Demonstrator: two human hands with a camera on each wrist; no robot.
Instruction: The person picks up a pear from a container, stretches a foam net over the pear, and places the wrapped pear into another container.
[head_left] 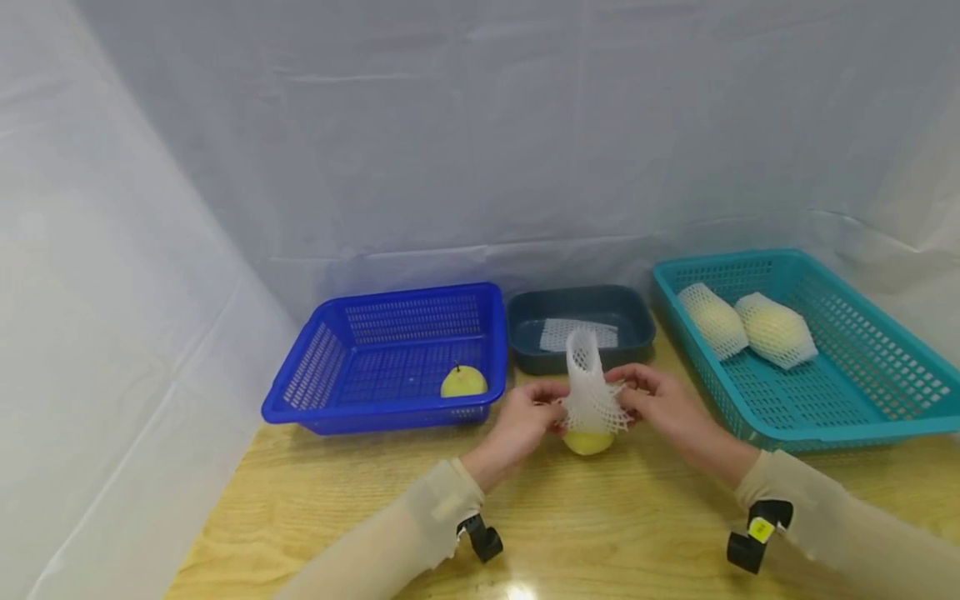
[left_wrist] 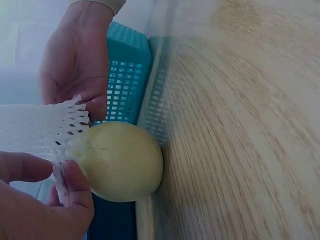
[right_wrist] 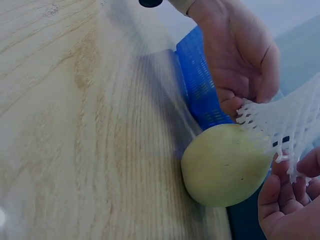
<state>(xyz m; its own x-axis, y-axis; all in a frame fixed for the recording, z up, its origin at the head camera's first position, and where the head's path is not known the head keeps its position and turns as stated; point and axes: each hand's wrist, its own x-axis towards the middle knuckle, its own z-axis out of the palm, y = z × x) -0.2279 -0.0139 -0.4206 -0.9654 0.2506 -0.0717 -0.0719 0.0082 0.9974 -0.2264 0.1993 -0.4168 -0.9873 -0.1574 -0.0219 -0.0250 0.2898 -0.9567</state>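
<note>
A yellow-green pear (head_left: 588, 442) rests on the wooden table, its upper part under a white foam net sleeve (head_left: 591, 392). My left hand (head_left: 522, 425) pinches the sleeve's lower edge on one side between thumb and fingers. On the opposite side my right hand (head_left: 663, 408) pinches that same edge, so the mouth is spread around the pear's top. The rest of the sleeve stands up as a narrow tube. In the left wrist view the pear (left_wrist: 122, 162) shows bare below the net edge; the right wrist view shows the pear (right_wrist: 225, 165) likewise.
A blue basket (head_left: 382, 408) at left holds another pear (head_left: 463, 382). Behind my hands, a dark teal tray (head_left: 536, 362) contains flat foam net (head_left: 558, 333). The turquoise basket (head_left: 847, 433) at right holds two net-covered pears (head_left: 772, 329). White sheeting (head_left: 450, 167) hangs behind and at left.
</note>
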